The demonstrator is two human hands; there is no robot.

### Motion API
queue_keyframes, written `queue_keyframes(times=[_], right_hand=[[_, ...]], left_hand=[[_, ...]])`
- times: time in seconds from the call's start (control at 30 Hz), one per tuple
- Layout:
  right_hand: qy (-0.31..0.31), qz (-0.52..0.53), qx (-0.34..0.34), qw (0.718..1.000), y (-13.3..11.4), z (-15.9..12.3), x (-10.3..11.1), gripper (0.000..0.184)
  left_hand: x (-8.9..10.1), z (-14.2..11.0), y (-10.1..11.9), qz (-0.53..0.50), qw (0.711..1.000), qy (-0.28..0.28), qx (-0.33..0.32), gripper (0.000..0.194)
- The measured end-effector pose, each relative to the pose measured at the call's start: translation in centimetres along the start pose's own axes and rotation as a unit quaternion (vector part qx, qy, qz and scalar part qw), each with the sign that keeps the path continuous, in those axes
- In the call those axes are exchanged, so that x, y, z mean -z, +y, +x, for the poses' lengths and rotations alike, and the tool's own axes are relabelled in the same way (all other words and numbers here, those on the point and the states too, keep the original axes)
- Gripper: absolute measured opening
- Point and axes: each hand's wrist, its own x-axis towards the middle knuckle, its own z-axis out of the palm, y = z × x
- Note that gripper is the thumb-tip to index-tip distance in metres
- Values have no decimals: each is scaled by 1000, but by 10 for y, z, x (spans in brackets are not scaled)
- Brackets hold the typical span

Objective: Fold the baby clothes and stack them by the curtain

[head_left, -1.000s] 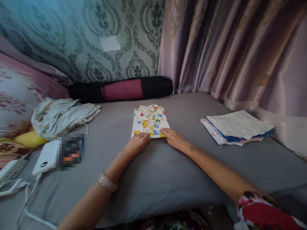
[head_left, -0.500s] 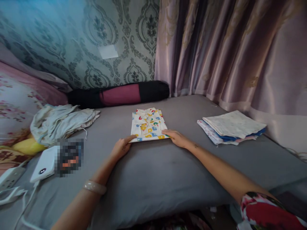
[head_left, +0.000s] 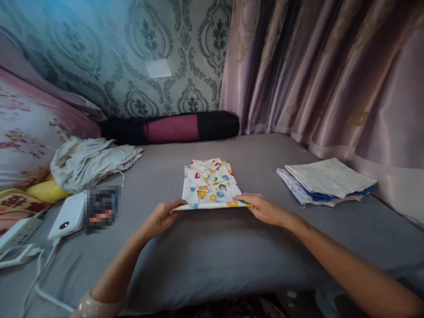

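Observation:
A folded white shirt [head_left: 212,183] with a collar and a red, yellow and blue print lies at the middle of the grey bed. My left hand [head_left: 163,217] pinches the near left corner of its lower edge, and my right hand [head_left: 263,206] grips the near right corner. Between both hands that edge is drawn straight and looks slightly lifted off the sheet. The collar end rests flat, pointing away from me. Parts of the fingertips are hidden by the cloth.
On the right sits a stack of folded clothes [head_left: 331,179]. To the left are a crumpled pale cloth [head_left: 94,159], a white power bank [head_left: 68,216] with a cable, a blurred-out item [head_left: 102,210] and a power strip [head_left: 21,232]. A black and maroon roll [head_left: 172,128] lies along the wall.
The shirt's near edge has come up and toward me, held in both hands. The view has shifted slightly, so surrounding things appear a little farther right.

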Motion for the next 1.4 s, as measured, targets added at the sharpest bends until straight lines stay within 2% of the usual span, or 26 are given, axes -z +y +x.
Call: queue_keyframes(times=[0.07, 0.13, 0.23, 0.3, 0.4, 0.57, 0.73, 0.93, 1.13, 1.4], right_hand=[[37, 39, -39, 998, -3, 9, 3, 41], [95, 65, -81, 990, 0, 25, 3, 32], [179, 77, -140, 971, 15, 54, -2, 30], [213, 55, -187, 957, 25, 74, -5, 29], [224, -13, -283, 932, 36, 104, -7, 28], [181, -65, -377, 906, 43, 144, -10, 32], [158, -116, -369, 909, 49, 163, -11, 35], [143, -165, -335, 917, 54, 176, -9, 39], [118, -161, -365, 909, 58, 183, -14, 37], [153, -147, -397, 893, 69, 186, -22, 34]], left_hand=[[-3, 9, 1, -57, 995, 66, 46, 27], [-8, 24, -2, -148, 977, 138, 75, 28], [-16, 52, -9, -246, 942, 215, 78, 35], [-18, 71, -14, -217, 937, 258, 92, 31], [-17, 97, -20, -103, 937, 298, 149, 23], [-14, 135, -25, 42, 929, 282, 236, 21], [-14, 156, -27, 111, 920, 260, 273, 25], [-13, 168, -31, 155, 913, 241, 289, 32], [-18, 179, -41, 175, 905, 216, 322, 35], [-23, 178, -45, 202, 899, 222, 318, 39]])
